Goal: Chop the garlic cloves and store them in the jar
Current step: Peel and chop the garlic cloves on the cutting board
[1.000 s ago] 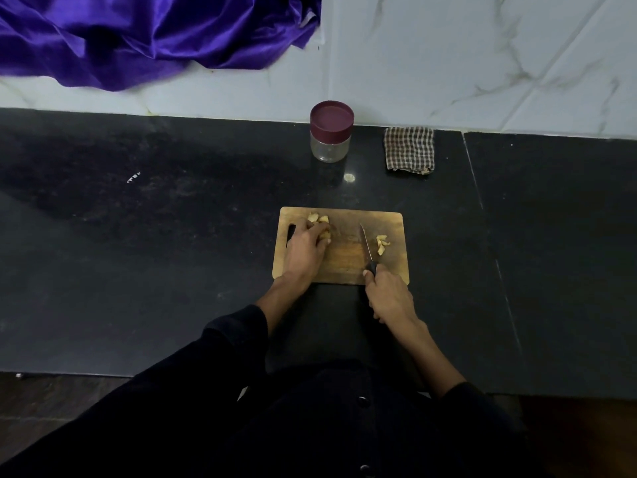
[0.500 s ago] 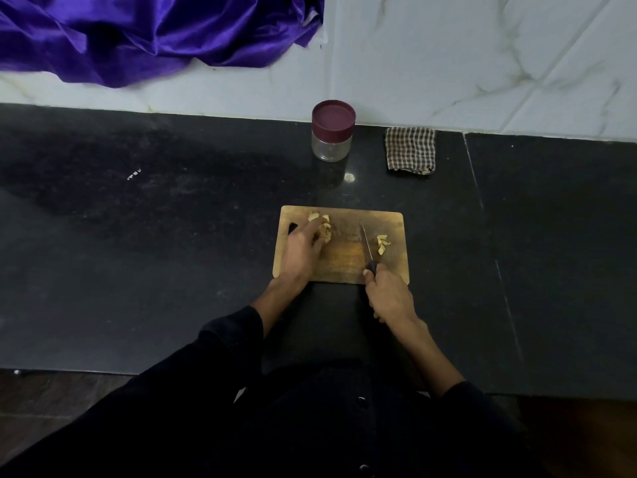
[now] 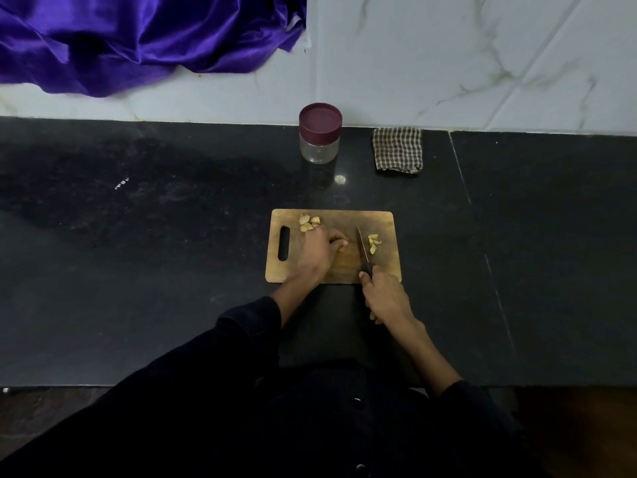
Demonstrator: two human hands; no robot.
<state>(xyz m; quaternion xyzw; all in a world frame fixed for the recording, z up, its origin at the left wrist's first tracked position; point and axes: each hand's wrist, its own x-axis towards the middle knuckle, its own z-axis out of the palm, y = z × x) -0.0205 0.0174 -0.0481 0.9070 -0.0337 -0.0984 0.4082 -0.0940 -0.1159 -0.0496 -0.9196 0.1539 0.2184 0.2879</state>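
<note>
Our left hand (image 3: 315,251) curls its fingers onto a garlic clove (image 3: 341,248) at frame centre, steadying it for the knife (image 3: 362,251) our right hand (image 3: 386,298) grips.

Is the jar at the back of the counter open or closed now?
Closed. The jar stands upright by the wall with its maroon lid seated on top. The clear body below looks empty.
</note>
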